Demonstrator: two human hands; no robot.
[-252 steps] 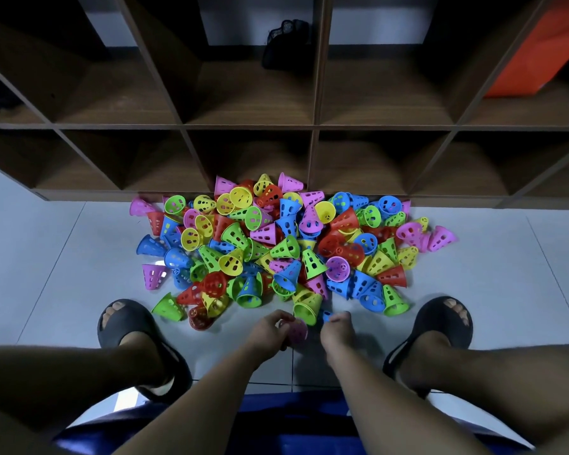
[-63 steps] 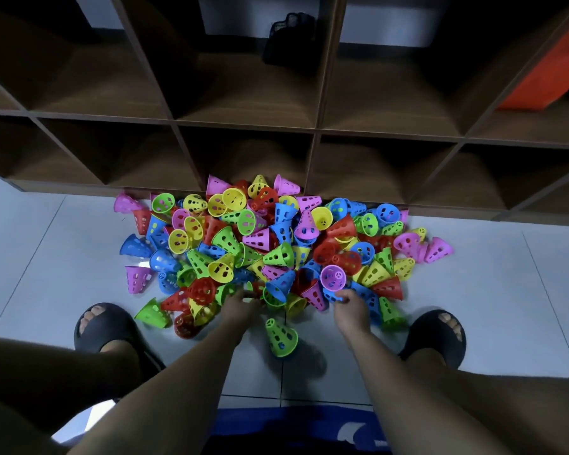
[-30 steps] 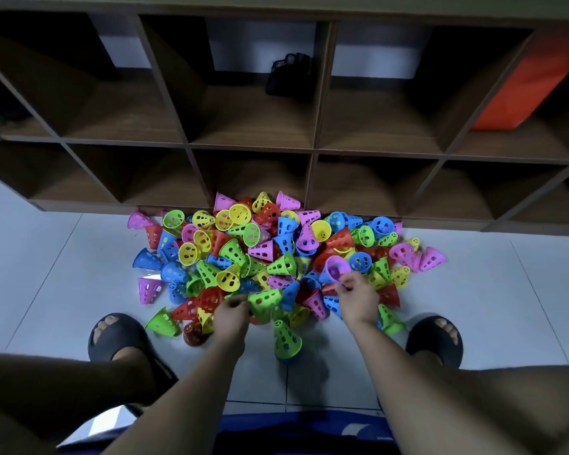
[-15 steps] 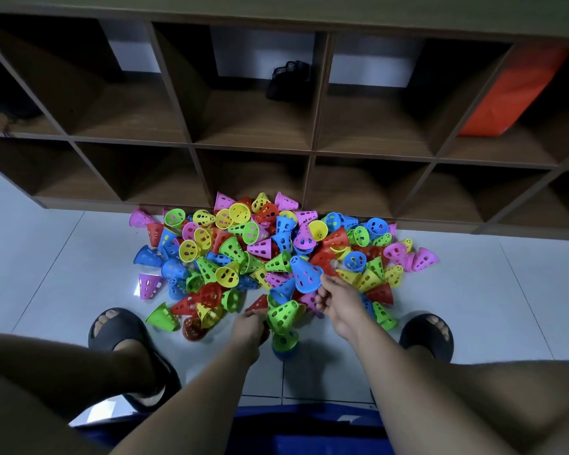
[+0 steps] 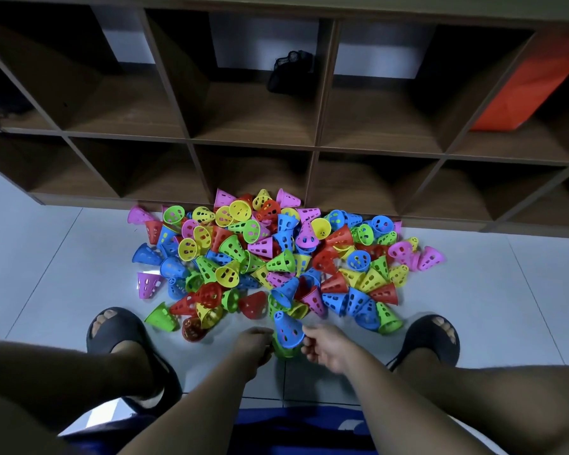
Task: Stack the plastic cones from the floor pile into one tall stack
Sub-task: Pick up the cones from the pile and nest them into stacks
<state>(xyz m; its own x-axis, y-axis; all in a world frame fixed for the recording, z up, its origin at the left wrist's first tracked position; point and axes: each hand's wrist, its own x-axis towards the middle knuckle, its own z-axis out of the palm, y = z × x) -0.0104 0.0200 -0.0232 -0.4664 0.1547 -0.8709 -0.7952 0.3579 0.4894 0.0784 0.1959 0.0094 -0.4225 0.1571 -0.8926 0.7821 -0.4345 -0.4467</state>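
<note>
The left hand (image 5: 255, 343) clamps its fingers round a green plastic cone (image 5: 284, 351) under the blue perforated plastic cone (image 5: 288, 330); the right hand (image 5: 326, 349) curls beside it (grip unclear).

— What colours are in the pile (image 5: 276, 257)?
— Pink, yellow, green, blue and red, all dotted with holes.
— And nearest?
— A blue cone (image 5: 288, 331) over a green cone (image 5: 284, 351).
— Around them?
— Brown wood-grain shelf (image 5: 312, 149), pale grey floor (image 5: 490, 290), black sandals (image 5: 119, 326).
</note>
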